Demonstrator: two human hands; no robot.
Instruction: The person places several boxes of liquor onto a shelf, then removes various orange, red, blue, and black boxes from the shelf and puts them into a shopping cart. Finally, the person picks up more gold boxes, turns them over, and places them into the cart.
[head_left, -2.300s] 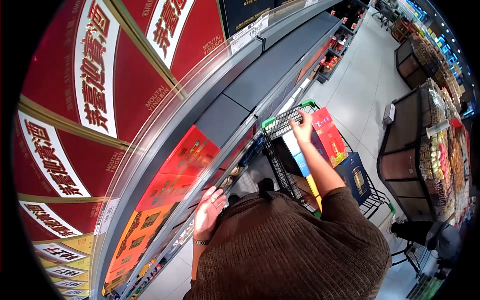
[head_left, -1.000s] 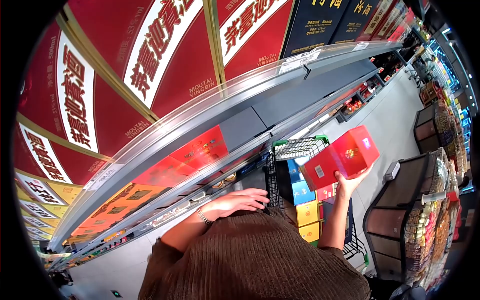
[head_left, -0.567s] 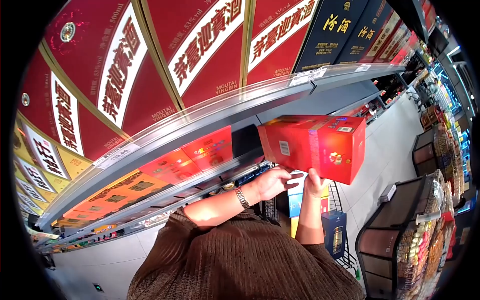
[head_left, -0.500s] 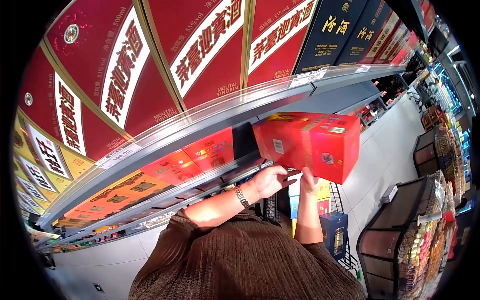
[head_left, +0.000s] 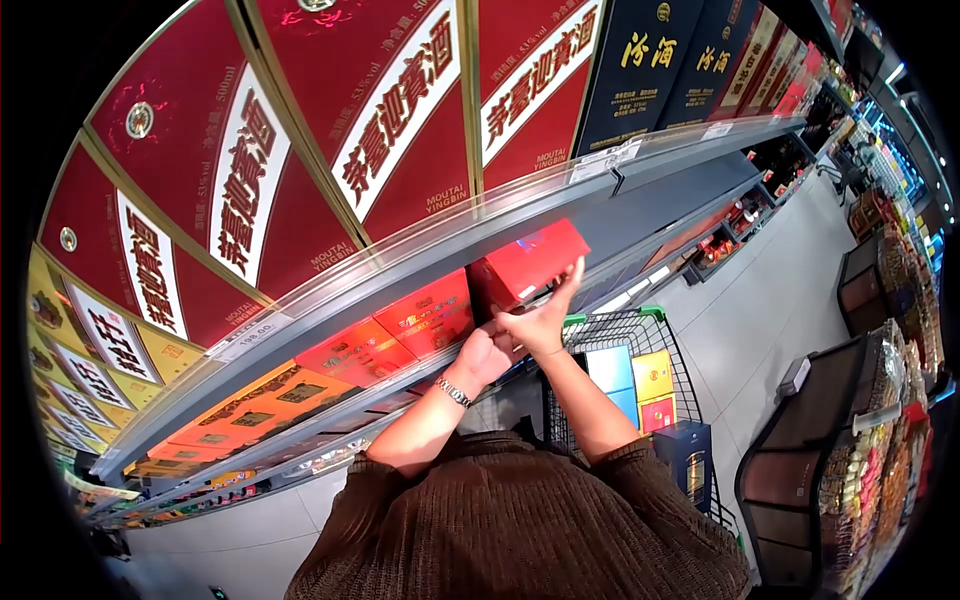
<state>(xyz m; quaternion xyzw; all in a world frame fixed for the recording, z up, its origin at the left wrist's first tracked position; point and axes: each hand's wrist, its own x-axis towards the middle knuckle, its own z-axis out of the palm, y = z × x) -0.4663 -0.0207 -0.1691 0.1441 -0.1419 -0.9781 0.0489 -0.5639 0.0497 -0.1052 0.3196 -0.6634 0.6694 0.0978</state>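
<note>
Holding the red box point(head_left: 537, 256) at the grey shelf point(head_left: 650, 213), just beside other red boxes point(head_left: 425, 312), the right hand point(head_left: 543, 320) has its fingers against the near side. The left hand point(head_left: 484, 356) is close below; whether its fingers grip something, I cannot tell.

Small ceiling lights point(head_left: 895, 73) glare white at upper right; the floor point(head_left: 740, 270) is bright, the sweater point(head_left: 520, 520) dark. Sheen streaks the shelf edge point(head_left: 410, 250), bowed by lens distortion inside black corners. The red box point(head_left: 535, 258) looks slightly blurred; distant goods are indistinct.
</note>
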